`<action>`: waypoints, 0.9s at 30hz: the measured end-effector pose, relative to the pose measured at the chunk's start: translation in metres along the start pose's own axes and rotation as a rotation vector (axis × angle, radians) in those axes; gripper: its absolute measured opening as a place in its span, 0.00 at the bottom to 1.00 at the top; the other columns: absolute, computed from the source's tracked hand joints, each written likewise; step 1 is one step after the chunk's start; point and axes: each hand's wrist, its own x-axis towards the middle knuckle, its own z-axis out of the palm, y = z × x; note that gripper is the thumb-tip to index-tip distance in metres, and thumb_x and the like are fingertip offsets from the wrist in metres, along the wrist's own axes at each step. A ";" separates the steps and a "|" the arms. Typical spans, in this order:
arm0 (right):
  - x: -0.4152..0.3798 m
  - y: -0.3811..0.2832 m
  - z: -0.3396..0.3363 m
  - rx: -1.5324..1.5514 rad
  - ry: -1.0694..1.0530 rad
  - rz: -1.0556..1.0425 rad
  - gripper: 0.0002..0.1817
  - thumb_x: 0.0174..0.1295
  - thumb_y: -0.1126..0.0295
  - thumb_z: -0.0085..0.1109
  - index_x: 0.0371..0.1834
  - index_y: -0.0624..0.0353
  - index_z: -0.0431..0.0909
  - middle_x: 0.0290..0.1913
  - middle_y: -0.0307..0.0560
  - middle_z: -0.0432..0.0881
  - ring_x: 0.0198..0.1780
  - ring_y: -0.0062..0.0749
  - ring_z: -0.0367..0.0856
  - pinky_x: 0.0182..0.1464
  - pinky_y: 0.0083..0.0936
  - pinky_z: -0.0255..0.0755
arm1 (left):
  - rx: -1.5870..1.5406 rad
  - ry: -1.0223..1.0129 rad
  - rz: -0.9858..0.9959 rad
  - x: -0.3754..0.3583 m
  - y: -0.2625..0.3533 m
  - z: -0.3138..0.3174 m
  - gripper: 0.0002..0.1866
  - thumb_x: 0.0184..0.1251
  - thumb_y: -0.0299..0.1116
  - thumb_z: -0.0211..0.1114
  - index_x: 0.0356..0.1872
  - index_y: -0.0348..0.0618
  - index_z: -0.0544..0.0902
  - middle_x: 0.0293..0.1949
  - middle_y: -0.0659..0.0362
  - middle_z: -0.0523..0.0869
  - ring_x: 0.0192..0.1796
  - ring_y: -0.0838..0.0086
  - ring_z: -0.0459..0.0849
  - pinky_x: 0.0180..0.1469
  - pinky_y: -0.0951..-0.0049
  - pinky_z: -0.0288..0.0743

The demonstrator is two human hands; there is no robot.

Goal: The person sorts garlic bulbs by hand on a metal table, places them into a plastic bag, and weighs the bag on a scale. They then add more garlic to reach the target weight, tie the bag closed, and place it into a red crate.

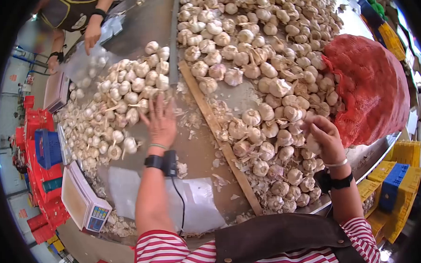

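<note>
My left hand (162, 124) reaches flat over the table with its fingers spread, its fingertips at the near edge of a pile of cleaner, whiter garlic bulbs (132, 84). Nothing shows in its grasp. On the other side, my right hand (327, 139) is curled above the heap of rough, untrimmed garlic bulbs (274, 88). A garlic bulb (313, 145) shows partly between its fingers and thumb; the rest is hidden by the hand.
A wooden strip (220, 138) and a metal divider (173, 44) separate the garlic piles. A red mesh sack (370, 89) lies at the right. Clear plastic bags (195, 202) and a scale (84, 198) are near me. Another person's hand (92, 33) holds a plastic bag opposite.
</note>
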 end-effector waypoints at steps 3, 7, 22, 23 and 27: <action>-0.028 -0.002 -0.028 -0.049 0.055 0.027 0.11 0.66 0.69 0.58 0.48 0.61 0.78 0.43 0.40 0.84 0.41 0.16 0.77 0.45 0.15 0.69 | 0.198 -0.123 -0.122 0.026 -0.040 -0.008 0.27 0.69 0.35 0.49 0.70 0.58 0.65 0.77 0.60 0.50 0.78 0.56 0.46 0.69 0.29 0.40; -0.052 0.010 -0.048 -0.043 0.172 0.034 0.11 0.66 0.69 0.58 0.48 0.62 0.78 0.43 0.40 0.84 0.42 0.17 0.77 0.46 0.15 0.70 | 0.111 -0.249 -0.566 0.067 -0.084 -0.025 0.25 0.66 0.40 0.56 0.65 0.54 0.72 0.74 0.52 0.58 0.75 0.52 0.53 0.66 0.29 0.49; -0.046 0.025 -0.030 -0.430 0.143 -0.066 0.16 0.62 0.70 0.62 0.53 0.60 0.76 0.40 0.40 0.83 0.40 0.22 0.80 0.40 0.23 0.74 | -0.730 -0.346 0.399 0.064 0.211 -0.069 0.26 0.58 0.36 0.67 0.58 0.44 0.72 0.48 0.45 0.78 0.49 0.50 0.78 0.54 0.55 0.73; -0.038 0.018 -0.026 -0.422 0.148 -0.067 0.16 0.62 0.70 0.62 0.53 0.60 0.76 0.40 0.40 0.83 0.40 0.22 0.80 0.40 0.23 0.74 | -0.820 -0.353 0.373 0.065 0.209 -0.073 0.26 0.56 0.34 0.68 0.56 0.44 0.71 0.48 0.45 0.78 0.49 0.49 0.79 0.54 0.55 0.73; 0.007 0.001 0.000 -1.002 0.206 -0.454 0.17 0.56 0.71 0.63 0.50 0.58 0.76 0.40 0.50 0.81 0.40 0.43 0.82 0.41 0.33 0.76 | -1.644 -0.344 -0.324 0.052 0.191 -0.090 0.22 0.61 0.37 0.67 0.53 0.42 0.72 0.45 0.50 0.81 0.44 0.58 0.82 0.41 0.61 0.80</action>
